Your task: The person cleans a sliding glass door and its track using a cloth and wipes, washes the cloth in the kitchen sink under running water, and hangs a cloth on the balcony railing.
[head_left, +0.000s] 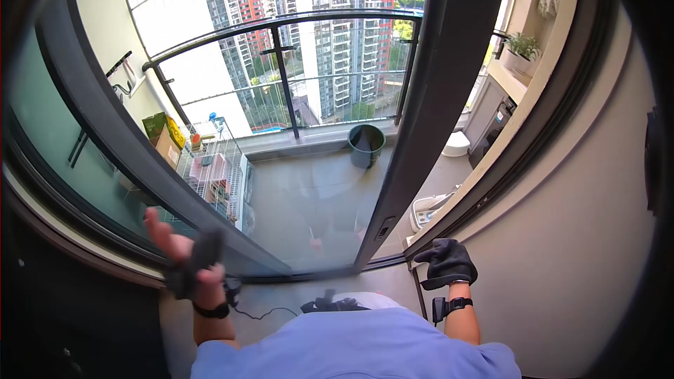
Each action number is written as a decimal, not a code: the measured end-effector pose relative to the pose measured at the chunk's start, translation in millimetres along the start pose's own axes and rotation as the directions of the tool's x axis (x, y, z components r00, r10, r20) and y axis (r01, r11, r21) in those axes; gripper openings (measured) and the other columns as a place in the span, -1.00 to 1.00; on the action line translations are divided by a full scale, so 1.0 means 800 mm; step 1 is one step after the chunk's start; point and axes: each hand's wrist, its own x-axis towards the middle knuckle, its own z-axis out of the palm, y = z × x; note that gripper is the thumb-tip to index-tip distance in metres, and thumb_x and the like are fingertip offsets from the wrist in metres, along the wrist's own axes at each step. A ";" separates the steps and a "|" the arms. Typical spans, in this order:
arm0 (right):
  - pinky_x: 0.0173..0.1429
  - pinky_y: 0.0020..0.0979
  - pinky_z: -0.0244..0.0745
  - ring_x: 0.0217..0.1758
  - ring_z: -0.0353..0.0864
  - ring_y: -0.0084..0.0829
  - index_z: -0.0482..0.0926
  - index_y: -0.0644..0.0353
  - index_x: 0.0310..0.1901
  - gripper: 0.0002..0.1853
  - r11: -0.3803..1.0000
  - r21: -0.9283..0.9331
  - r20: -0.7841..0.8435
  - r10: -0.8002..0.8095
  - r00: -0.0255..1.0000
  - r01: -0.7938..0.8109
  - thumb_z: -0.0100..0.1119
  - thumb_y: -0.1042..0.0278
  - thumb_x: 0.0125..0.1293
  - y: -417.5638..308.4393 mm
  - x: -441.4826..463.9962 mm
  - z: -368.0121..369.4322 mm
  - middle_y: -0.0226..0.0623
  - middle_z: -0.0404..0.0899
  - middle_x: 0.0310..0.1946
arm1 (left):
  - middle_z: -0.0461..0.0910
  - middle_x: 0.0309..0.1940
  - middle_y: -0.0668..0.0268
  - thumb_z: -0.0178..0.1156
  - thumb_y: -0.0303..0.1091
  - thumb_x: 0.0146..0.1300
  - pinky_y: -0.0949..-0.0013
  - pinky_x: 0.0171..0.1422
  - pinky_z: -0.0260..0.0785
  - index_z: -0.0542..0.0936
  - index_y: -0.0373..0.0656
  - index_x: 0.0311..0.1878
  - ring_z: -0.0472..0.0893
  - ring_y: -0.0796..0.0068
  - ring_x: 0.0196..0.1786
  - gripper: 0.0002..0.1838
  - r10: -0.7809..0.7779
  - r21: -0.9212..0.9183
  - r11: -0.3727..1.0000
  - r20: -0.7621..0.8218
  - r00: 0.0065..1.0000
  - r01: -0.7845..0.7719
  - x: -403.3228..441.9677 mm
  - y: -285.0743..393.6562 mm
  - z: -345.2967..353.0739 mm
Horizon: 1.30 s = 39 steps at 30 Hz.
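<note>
My left hand (pixel 184 256) is raised in front of the left door frame, smeared by motion. Some fingers show bare and stretched out, while a dark, glove-like patch covers part of the hand; its details are blurred. My right hand (pixel 449 264), in a black glove, is beside the wall at the lower right with its fingers curled toward the left. Whatever lies inside those fingers, if anything, is hidden. Dark straps circle both wrists. Between the hands stands a glass sliding door (pixel 316 203) with a dark frame and a recessed handle (pixel 385 229).
Behind the glass, a balcony holds a dark green bucket (pixel 366 144) and a wire rack (pixel 210 175) with boxes at left. A railing (pixel 281 24) runs along the far side. Through the right gap appear a white basin (pixel 456 144) and a potted plant (pixel 521 49).
</note>
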 end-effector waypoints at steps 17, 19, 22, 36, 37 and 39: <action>-0.23 -0.22 0.46 -0.28 0.56 -0.12 0.51 0.06 -0.61 -0.79 0.991 -0.130 0.102 0.013 0.995 0.001 0.18 0.14 -0.30 0.016 0.008 0.025 -0.25 0.56 -0.49 | -0.02 0.36 -0.10 -0.28 0.38 0.16 -0.09 0.42 -0.59 0.31 0.15 0.28 -0.18 0.06 0.46 -0.26 0.146 0.011 0.986 0.429 0.892 -0.167 -0.073 0.178 0.213; -0.27 -0.26 0.43 -0.38 0.52 -0.16 0.51 0.08 -0.62 -0.80 0.909 -0.326 0.350 -0.138 0.926 0.259 0.17 0.16 -0.28 0.012 0.012 0.017 -0.23 0.52 -0.55 | 0.00 0.35 -0.11 -0.30 0.37 0.17 -0.07 0.44 -0.53 0.33 0.10 0.27 -0.14 0.06 0.46 -0.25 0.213 0.195 0.941 0.296 0.931 -0.278 -0.081 0.158 0.219; -0.24 -0.30 0.39 -0.45 0.47 -0.24 0.49 0.08 -0.65 -0.86 0.561 -0.692 0.379 -0.254 0.890 0.455 0.12 0.22 -0.16 0.037 0.023 0.044 -0.27 0.48 -0.62 | 0.05 0.34 -0.05 -0.29 0.31 0.22 -0.07 0.44 -0.44 0.35 0.10 0.25 -0.10 0.08 0.45 -0.32 0.190 0.407 0.866 0.269 0.944 -0.290 -0.081 0.144 0.217; -0.20 -0.35 0.32 -0.43 0.43 -0.32 0.50 0.08 -0.63 -0.87 0.720 -0.311 -0.283 -0.693 0.663 0.620 0.13 0.24 -0.12 -0.018 0.099 -0.127 -0.26 0.41 -0.66 | 0.21 0.31 0.24 -0.31 0.23 0.28 0.04 0.47 -0.36 0.45 0.10 0.16 -0.07 0.23 0.45 -0.40 -0.051 0.748 0.651 0.214 0.976 -0.130 -0.078 0.087 0.171; -0.21 -0.34 0.31 -0.44 0.42 -0.32 0.49 0.06 -0.64 -0.86 0.697 -0.210 -0.259 -0.716 0.648 0.686 0.13 0.22 -0.14 -0.018 0.106 -0.119 -0.28 0.40 -0.67 | 0.25 0.29 0.27 -0.31 0.22 0.29 0.05 0.47 -0.36 0.46 0.10 0.16 -0.06 0.23 0.44 -0.41 -0.048 0.769 0.626 0.202 0.978 -0.128 -0.075 0.084 0.168; -0.22 -0.33 0.29 -0.46 0.39 -0.32 0.47 0.04 -0.66 -0.86 0.642 -0.079 -0.223 -0.757 0.614 0.763 0.12 0.19 -0.17 -0.021 0.119 -0.107 -0.30 0.38 -0.68 | 0.28 0.27 0.29 -0.31 0.22 0.29 0.05 0.47 -0.36 0.46 0.09 0.15 -0.04 0.22 0.43 -0.41 -0.063 0.802 0.585 0.198 0.978 -0.125 -0.074 0.078 0.162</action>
